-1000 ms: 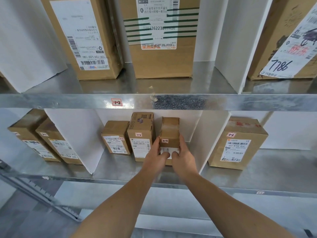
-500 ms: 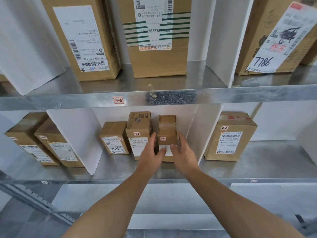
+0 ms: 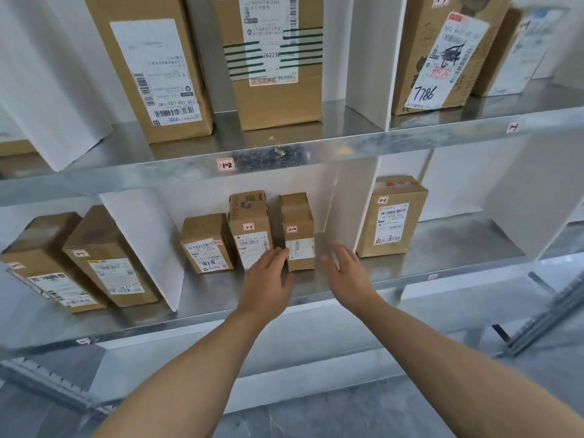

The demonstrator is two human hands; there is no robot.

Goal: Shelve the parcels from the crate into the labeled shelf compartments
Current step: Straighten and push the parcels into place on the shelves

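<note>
Small parcel (image 3: 298,232), marked 2-2, is shown upright on the lower shelf (image 3: 202,298) at frame centre, beside a taller parcel (image 3: 251,229). Left hand (image 3: 268,276), grip spread, is seen at its lower left corner; right hand (image 3: 344,273), grip spread, lies apart at right.

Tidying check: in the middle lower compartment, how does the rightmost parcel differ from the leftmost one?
The rightmost parcel is taller and narrower than the leftmost parcel. The leftmost parcel's label is wide with dark handwriting; the rightmost parcel's is smaller, print only. Both are brown cardboard, upright, each with a red-edged sticker.
</note>
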